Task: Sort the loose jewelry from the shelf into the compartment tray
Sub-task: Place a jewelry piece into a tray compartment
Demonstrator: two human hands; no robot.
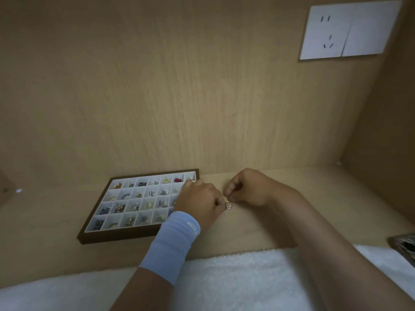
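Two hands working at a wooden shelf (56, 221), close together just right of the tray (116, 236). Right hand (249, 188): fingers curled in, thumb and forefinger tips pressed together in a tight pinch at the top of a small gold heart pendant (229, 204). The pendant sits directly below that pinch, in the narrow gap between the two hands, low over the shelf board; whether it hangs free or touches the wood, cannot tell. Left hand (197, 203): back of the hand faces up, fingers folded under and out of sight, knuckles right beside the pendant. Cannot tell whether those fingers grip the pendant or anything else. This hand lies over the tray's right-hand columns and hides part of them. A pale blue wrist sleeve (170, 245) covers the left wrist; the right forearm is bare. The tray has a dark brown frame and a white grid of small compartments, and most visible cells hold a small piece: gold, silver and dark bits, and one red piece in the back row. It lies flat on the shelf, near the wooden back panel (179, 97). White wall socket (350, 30) high on the right. A white fluffy cloth (224, 277) runs along the near edge under both forearms.
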